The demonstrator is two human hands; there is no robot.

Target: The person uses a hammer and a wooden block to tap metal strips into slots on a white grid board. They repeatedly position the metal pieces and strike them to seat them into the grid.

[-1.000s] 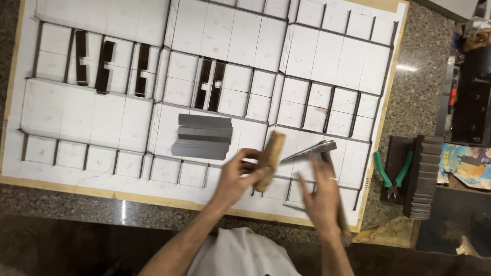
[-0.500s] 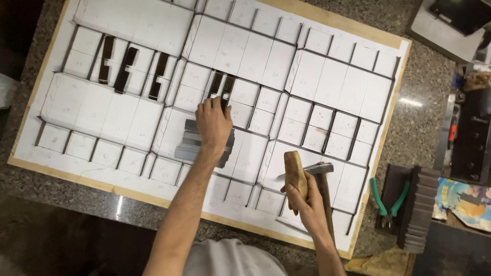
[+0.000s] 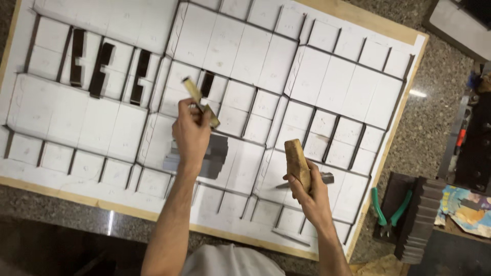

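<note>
The left hand (image 3: 192, 133) is raised over the middle of a large wooden board (image 3: 358, 20) covered with white paper panels divided by dark slots, and its fingers (image 3: 197, 115) are pressed together around a thin strip (image 3: 200, 102), pinching it near its lower end so that the strip slants from about ten o'clock down to four o'clock. Just below that hand, at six o'clock from it, a stack of grey strips (image 3: 215, 156) lies flat on the white panels, partly hidden by the wrist. The right hand (image 3: 309, 191) sits toward four o'clock from the left one, well apart from it, with its fingers curled tight on the wooden handle of a hammer (image 3: 298, 163); the handle points up toward twelve o'clock, and the dark metal head shows just beside the knuckles at three o'clock. Several black strips (image 3: 99, 69) stand set into slots at the upper left of the board, around ten o'clock from the left hand. The board rests on a speckled stone worktop (image 3: 434, 128). At the right hand's three o'clock, off the board's edge, green-handled pliers (image 3: 391, 212) lie in a dark tray, beside a ribbed dark block (image 3: 422, 220).
</note>
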